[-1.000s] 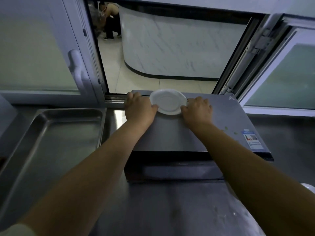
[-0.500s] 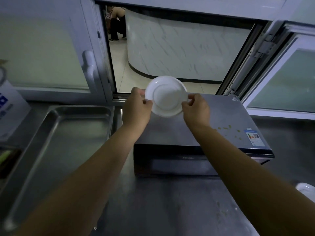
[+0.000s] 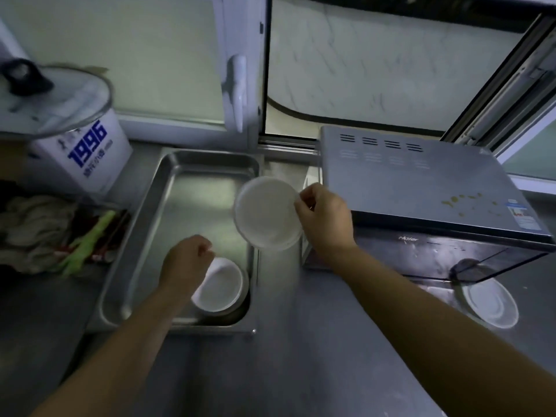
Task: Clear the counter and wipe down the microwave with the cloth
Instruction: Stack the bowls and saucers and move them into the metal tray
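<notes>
The right hand (image 3: 323, 219) pinches a white plate (image 3: 266, 213) by its rim, tilted, above the tray (image 3: 180, 188) just left of the microwave (image 3: 421, 182). The left hand (image 3: 186, 260), fingers loosely curled, touches a bowl (image 3: 221, 285) in the tray's near corner. A cloth (image 3: 33, 227) lies further left on the worktop (image 3: 285, 356).

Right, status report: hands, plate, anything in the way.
Right hand pinches plate, tilted over tray. Left hand on bowl in tray. Microwave top spotted, unwiped.

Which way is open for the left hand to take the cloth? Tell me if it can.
Probably yes. The left hand hovers over the tray holding nothing, and the cloth lies to its left with nothing between them.
</notes>
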